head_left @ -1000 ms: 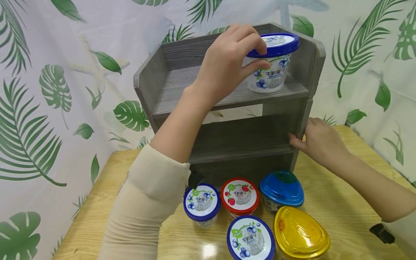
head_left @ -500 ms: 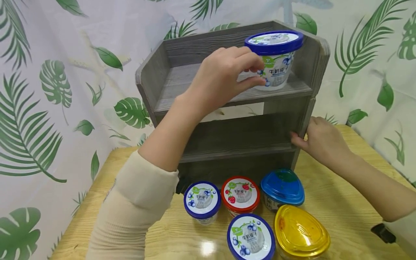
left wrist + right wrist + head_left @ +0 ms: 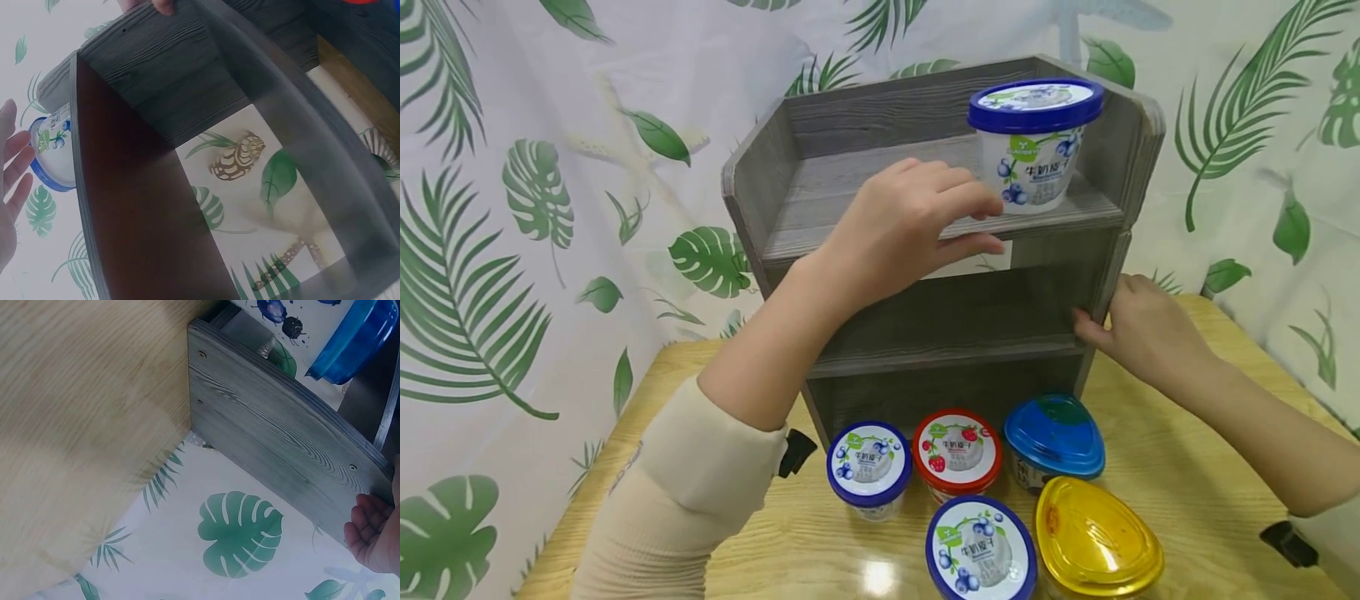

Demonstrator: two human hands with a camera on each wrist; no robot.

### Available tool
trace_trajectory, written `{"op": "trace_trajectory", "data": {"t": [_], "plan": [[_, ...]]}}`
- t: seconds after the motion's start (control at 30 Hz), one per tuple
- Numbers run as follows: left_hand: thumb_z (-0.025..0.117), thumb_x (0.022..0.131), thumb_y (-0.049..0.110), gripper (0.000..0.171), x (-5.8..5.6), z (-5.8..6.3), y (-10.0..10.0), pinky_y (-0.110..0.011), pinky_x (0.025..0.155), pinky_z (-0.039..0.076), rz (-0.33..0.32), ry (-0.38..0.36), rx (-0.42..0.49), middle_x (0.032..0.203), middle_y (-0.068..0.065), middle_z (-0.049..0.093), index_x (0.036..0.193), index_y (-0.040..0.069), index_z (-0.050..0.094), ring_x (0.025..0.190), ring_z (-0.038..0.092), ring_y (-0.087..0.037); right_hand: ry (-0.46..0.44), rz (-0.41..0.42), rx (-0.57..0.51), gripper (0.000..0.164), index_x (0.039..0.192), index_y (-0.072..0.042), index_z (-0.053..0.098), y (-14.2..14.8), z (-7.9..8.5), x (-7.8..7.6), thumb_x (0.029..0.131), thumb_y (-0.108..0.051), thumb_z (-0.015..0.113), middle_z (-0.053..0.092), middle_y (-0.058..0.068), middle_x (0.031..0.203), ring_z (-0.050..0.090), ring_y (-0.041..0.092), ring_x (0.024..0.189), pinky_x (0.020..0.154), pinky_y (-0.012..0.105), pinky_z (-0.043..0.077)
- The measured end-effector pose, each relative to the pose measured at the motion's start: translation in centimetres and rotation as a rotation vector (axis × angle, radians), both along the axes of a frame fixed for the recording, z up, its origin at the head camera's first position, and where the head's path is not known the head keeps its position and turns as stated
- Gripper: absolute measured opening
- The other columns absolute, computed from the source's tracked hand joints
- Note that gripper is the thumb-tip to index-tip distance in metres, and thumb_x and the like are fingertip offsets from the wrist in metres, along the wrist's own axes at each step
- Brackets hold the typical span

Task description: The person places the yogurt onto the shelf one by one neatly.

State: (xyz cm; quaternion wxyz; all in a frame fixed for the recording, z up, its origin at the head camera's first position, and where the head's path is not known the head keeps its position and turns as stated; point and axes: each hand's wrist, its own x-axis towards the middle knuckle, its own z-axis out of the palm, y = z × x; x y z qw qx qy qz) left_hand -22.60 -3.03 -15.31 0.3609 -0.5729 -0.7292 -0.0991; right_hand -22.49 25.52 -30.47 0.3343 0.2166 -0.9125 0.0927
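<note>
A grey wooden shelf (image 3: 880, 367) stands on the table, with a blue-lidded blueberry cup (image 3: 1037, 167) upright at the right end of its top tier. Just left of and below that cup, in front of the top board's edge, is my left hand (image 3: 917, 221), its fingers and thumb parted around nothing. The left wrist view shows its fingers (image 3: 19, 159) apart from the cup (image 3: 56, 147). My right hand (image 3: 1150, 329) grips the shelf's right side panel, thumb at the front edge. In the right wrist view its fingers (image 3: 369, 522) curl against the panel's outer face (image 3: 275, 419).
Before the shelf on the wooden table (image 3: 820, 550) stand a blue-lidded cup (image 3: 869, 462), a red-lidded strawberry cup (image 3: 957, 450), another blue-lidded cup (image 3: 981, 546), a blue triangular-lidded tub (image 3: 1052, 437) and a yellow-lidded one (image 3: 1097, 533). Leaf-patterned cloth (image 3: 587, 167) hangs behind.
My left hand has let go of the blueberry cup on the top tier and moved down and left from it. The right hand has stayed on the side panel.
</note>
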Motion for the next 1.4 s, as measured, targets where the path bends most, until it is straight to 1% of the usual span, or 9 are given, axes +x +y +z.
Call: {"op": "trace_trajectory", "data": {"t": [0.13,0.27,0.5,0.6,0.7,0.9,0.97,1.1,1.4], "plan": [[0.068,0.087,0.032,0.027,0.1,-1.1,-0.8,-0.027,0.081,0.049,-0.029,0.021,0.016,0.092,-0.003,0.071,0.096,0.007,0.07,0.085,0.064,-0.017,-0.001,-0.008,0.011,0.032,0.093,0.003,0.052,0.0,-0.1,0.0,0.075,-0.016,0.073,0.059,0.021,0.072,0.055,0.037,0.066,0.059,0.049,0.049],[0.069,0.086,0.032,0.026,0.2,-2.1,-1.5,-0.027,0.08,0.05,-0.031,0.011,0.009,0.091,-0.002,0.071,0.097,0.008,0.07,0.085,0.065,-0.016,0.002,-0.016,0.015,0.032,0.093,0.003,0.054,0.0,-0.1,0.0,0.075,-0.016,0.072,0.061,0.022,0.075,0.055,0.037,0.068,0.061,0.048,0.05],[0.072,0.083,0.031,0.029,0.7,-3.6,-2.1,-0.028,0.086,0.049,-0.07,0.016,-0.018,0.092,-0.002,0.072,0.1,0.007,0.07,0.086,0.066,-0.015,0.011,-0.022,0.026,0.032,0.092,0.004,0.054,0.0,-0.2,0.3,0.075,-0.016,0.072,0.062,0.023,0.075,0.056,0.038,0.069,0.062,0.05,0.051],[0.072,0.083,0.033,0.031,0.9,-4.3,-2.4,-0.027,0.086,0.05,-0.069,0.013,-0.04,0.093,-0.001,0.072,0.101,0.008,0.069,0.087,0.066,-0.015,0.005,-0.029,0.031,0.032,0.092,0.004,0.054,0.0,-0.2,0.4,0.076,-0.017,0.072,0.062,0.023,0.075,0.056,0.038,0.068,0.063,0.05,0.051],[0.073,0.082,0.034,0.031,1.1,-5.0,-2.8,-0.027,0.085,0.05,-0.064,0.03,-0.049,0.091,0.0,0.072,0.099,0.009,0.069,0.086,0.066,-0.015,0.015,-0.027,0.035,0.032,0.091,0.005,0.054,0.0,-0.2,0.4,0.075,-0.016,0.072,0.061,0.024,0.073,0.055,0.038,0.067,0.062,0.049,0.051],[0.076,0.079,0.035,0.03,1.8,-6.4,-3.7,-0.027,0.082,0.05,-0.071,0.065,-0.053,0.086,0.002,0.071,0.095,0.01,0.069,0.081,0.066,-0.014,0.024,-0.035,0.038,0.029,0.078,0.005,0.052,-0.1,0.0,0.5,0.075,-0.016,0.072,0.054,0.017,0.062,0.051,0.035,0.061,0.057,0.046,0.048],[0.075,0.079,0.036,0.03,1.9,-6.8,-4.0,-0.027,0.079,0.05,-0.069,0.067,-0.052,0.086,0.003,0.071,0.095,0.01,0.069,0.081,0.065,-0.013,0.012,-0.043,0.039,0.029,0.077,0.005,0.052,-0.1,0.1,0.5,0.075,-0.017,0.072,0.053,0.016,0.061,0.051,0.034,0.06,0.057,0.046,0.048],[0.076,0.078,0.036,0.03,2.1,-7.3,-4.7,-0.027,0.076,0.049,-0.06,0.064,-0.052,0.084,0.004,0.071,0.094,0.011,0.069,0.079,0.065,-0.013,0.003,-0.043,0.043,0.029,0.081,0.004,0.053,0.0,0.1,0.5,0.076,-0.018,0.071,0.055,0.016,0.063,0.052,0.035,0.061,0.058,0.047,0.048],[0.078,0.076,0.037,0.034,2.7,-8.5,-6.0,-0.026,0.076,0.05,-0.055,0.031,-0.085,0.084,0.004,0.071,0.095,0.011,0.07,0.078,0.065,-0.012,0.022,-0.026,0.026,0.029,0.083,0.003,0.052,0.1,-0.2,0.3,0.076,-0.017,0.071,0.056,0.016,0.064,0.054,0.036,0.062,0.057,0.048,0.049]]}}
